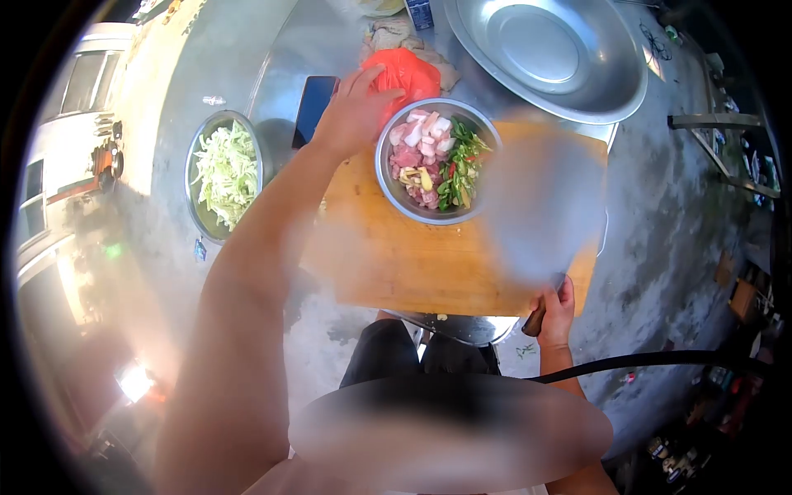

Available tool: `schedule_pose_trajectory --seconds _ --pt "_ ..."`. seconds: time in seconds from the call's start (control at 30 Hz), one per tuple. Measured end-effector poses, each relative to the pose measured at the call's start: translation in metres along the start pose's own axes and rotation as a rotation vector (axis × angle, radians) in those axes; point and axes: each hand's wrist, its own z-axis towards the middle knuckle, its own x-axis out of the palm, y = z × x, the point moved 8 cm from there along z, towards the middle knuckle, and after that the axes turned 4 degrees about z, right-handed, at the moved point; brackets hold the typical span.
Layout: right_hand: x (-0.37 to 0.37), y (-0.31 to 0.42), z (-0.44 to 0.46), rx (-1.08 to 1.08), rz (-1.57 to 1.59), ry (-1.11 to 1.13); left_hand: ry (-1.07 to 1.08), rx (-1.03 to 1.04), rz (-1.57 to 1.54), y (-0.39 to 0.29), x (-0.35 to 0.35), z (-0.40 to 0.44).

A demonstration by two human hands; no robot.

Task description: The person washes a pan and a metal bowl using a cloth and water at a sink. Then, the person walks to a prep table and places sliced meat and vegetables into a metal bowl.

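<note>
My left hand (356,111) reaches past the bowl to a red plastic bag (410,76). Its fingers are apart against the near side of the bag; I cannot tell how firmly they touch it. In my right hand (557,309) is the dark wooden handle of a cleaver (540,206), its broad blade blurred above the right side of the wooden cutting board (404,268). On the board's far edge stands a metal bowl (388,198) with diced fatty pork (425,132), redder meat, sliced ginger and chopped green and red peppers (462,169).
Left of the board sits a metal bowl of shredded cabbage (227,173). A dark phone (313,107) lies beside my left wrist. Behind the board are a large metal basin (553,49) and a crumpled cloth (388,35). A black hose-like strip (660,357) crosses at the right.
</note>
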Motion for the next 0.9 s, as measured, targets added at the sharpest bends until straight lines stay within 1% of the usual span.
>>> schedule_pose_trajectory --seconds 0.07,0.13,0.2,0.23,0.3,0.37,0.43,0.5,0.53,0.57,0.6,0.63,0.7,0.73,0.77,0.8,0.83,0.9 --pt "0.0 -0.002 0.005 -0.032 -0.099 0.004 0.079 0.017 0.004 -0.001 0.002 0.001" --pt "-0.002 -0.005 0.006 -0.022 -0.1 -0.004 0.114 0.01 0.048 0.003 0.004 0.001" --pt "-0.005 -0.008 0.008 0.01 -0.115 -0.049 0.136 -0.144 -0.043 0.018 0.005 0.003" --pt "-0.007 -0.009 0.009 0.018 -0.123 -0.055 0.135 -0.143 -0.04 0.02 0.001 0.006" --pt "-0.011 -0.013 0.011 0.023 -0.125 -0.056 -0.131 -0.401 -0.29 0.049 -0.026 0.006" --pt "-0.013 -0.015 0.014 0.028 -0.126 -0.059 -0.257 -0.555 -0.35 0.076 -0.043 0.012" --pt "-0.017 -0.019 0.015 0.048 -0.125 -0.076 -0.407 -0.627 -0.46 0.112 -0.049 0.015" --pt "-0.017 -0.021 0.015 0.061 -0.106 -0.075 -0.462 -0.779 -0.496 0.134 -0.065 0.022" --pt "-0.016 -0.022 0.016 0.066 -0.092 -0.068 -0.452 -0.779 -0.496 0.141 -0.067 0.029" --pt "-0.016 -0.025 0.016 0.076 -0.091 -0.071 -0.479 -0.827 -0.497 0.154 -0.067 0.031" --pt "-0.018 -0.025 0.016 0.025 -0.115 -0.096 -0.506 -0.876 -0.497 0.167 -0.066 0.033" --pt "-0.019 -0.022 0.016 -0.03 -0.139 -0.119 -0.498 -0.878 -0.494 0.184 -0.054 0.036" --pt "-0.021 -0.021 0.015 -0.035 -0.131 -0.141 -0.258 -0.94 -0.596 0.211 -0.005 0.04" --pt "-0.024 -0.018 0.013 -0.044 -0.125 -0.165 -0.247 -0.942 -0.602 0.201 -0.001 0.039" --pt "-0.021 -0.012 0.013 -0.029 -0.187 -0.179 -0.252 -0.721 -0.301 0.172 -0.011 0.052" --pt "-0.016 -0.008 0.012 0.004 -0.17 -0.148 -0.253 -0.486 -0.017 0.134 -0.015 0.065" --pt "-0.016 -0.008 0.011 0.045 -0.158 -0.125 -0.239 -0.484 -0.043 0.121 -0.003 0.065" --pt "-0.013 -0.007 0.012 0.109 -0.144 -0.087 -0.068 -0.195 -0.141 0.076 0.027 0.081"
